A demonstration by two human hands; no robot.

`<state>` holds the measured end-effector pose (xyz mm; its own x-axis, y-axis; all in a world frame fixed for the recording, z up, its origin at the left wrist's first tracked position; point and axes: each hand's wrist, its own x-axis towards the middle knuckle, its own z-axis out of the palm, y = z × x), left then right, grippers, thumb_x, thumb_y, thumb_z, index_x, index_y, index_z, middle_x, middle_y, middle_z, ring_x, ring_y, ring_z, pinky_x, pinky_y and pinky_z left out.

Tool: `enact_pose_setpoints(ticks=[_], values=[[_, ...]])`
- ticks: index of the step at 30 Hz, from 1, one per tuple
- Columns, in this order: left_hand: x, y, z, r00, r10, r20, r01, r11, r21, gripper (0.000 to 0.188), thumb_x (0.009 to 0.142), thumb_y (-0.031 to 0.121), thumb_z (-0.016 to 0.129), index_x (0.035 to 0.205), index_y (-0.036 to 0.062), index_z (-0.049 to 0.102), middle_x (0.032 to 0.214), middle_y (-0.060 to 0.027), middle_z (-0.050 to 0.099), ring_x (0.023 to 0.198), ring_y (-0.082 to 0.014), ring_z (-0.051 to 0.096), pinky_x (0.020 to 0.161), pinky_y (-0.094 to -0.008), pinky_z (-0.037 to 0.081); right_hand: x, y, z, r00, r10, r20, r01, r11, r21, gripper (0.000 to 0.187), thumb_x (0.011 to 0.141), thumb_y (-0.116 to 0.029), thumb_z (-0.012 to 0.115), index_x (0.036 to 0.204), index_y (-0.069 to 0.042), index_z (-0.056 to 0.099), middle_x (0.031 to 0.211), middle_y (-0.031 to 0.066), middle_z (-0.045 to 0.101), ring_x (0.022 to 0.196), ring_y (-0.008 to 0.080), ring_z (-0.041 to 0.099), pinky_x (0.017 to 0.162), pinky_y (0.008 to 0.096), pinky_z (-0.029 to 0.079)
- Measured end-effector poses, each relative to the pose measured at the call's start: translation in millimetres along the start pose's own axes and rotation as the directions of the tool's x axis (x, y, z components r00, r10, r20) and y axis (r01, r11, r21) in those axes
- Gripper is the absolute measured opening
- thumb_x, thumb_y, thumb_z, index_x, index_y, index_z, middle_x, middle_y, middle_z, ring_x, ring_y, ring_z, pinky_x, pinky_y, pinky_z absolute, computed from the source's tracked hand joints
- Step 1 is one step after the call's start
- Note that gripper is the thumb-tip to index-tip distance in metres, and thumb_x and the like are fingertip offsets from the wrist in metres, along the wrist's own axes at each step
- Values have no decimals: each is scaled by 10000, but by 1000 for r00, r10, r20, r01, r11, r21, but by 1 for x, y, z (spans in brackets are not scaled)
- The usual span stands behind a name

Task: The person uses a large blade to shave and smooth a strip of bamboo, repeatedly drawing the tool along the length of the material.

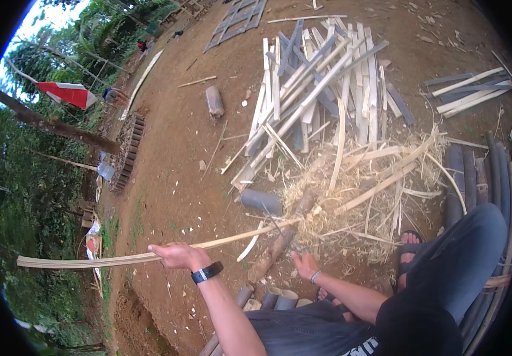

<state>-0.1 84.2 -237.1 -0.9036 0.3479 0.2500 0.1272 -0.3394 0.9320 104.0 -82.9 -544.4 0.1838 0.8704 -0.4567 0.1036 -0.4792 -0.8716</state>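
My left hand (pixel 178 256) is closed around a long pale bamboo strip (pixel 244 237), which looks like several thin slats lying together at its left end. The strip runs rightward, and its far end comes down by a wooden log (pixel 272 256) among the shavings. My right hand (pixel 307 265) is closed beside that log. From it a long, thin, dark knife blade (pixel 275 225) points up and left, crossing the strip near its right end. The knife's handle is hidden in my fingers.
Curly shavings (pixel 351 213) cover the ground ahead of my feet. Beyond lies a heap of split bamboo slats (pixel 315 89), with a smaller pile (pixel 472 89) to the right. Bamboo poles (pixel 493 172) lie by my knee, and cut bamboo tubes (pixel 285 298) near my lap.
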Motion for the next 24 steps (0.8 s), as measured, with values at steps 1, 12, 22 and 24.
enact_pose_setpoints(ticks=[1, 12, 22, 24], values=[[3, 11, -5, 999, 35, -17, -35, 999, 9, 558, 938, 458, 482, 541, 170, 217, 509, 28, 245, 456, -147, 242, 435, -320, 191, -8, -1, 5, 997, -71, 31, 73, 996, -43, 764, 898, -581, 402, 684, 128, 588, 662, 361, 549, 720, 459, 623, 664, 504, 466], [-36, 9, 29, 999, 16, 38, -18, 999, 41, 600, 949, 472, 471, 536, 135, 195, 504, 23, 233, 484, -165, 234, 465, -355, 207, 40, 65, -11, 950, 311, -30, -307, 948, 83, 735, 882, -587, 407, 785, 103, 642, 677, 335, 590, 796, 443, 636, 723, 498, 470], [-12, 1, 14, 997, 71, -18, -70, 996, 48, 601, 947, 460, 487, 548, 113, 202, 525, 15, 229, 509, -173, 223, 479, -364, 205, 14, 69, -9, 967, 236, -95, -242, 969, -56, 778, 867, -619, 416, 780, 119, 645, 767, 334, 616, 855, 433, 639, 776, 470, 486], [-6, 5, 7, 998, 20, 53, -20, 1000, 5, 593, 947, 451, 492, 550, 116, 206, 526, 20, 233, 502, -164, 224, 472, -357, 197, 5, 45, -29, 967, 254, -34, -256, 961, -104, 730, 859, -597, 467, 679, 90, 638, 633, 260, 619, 689, 372, 662, 663, 460, 492]])
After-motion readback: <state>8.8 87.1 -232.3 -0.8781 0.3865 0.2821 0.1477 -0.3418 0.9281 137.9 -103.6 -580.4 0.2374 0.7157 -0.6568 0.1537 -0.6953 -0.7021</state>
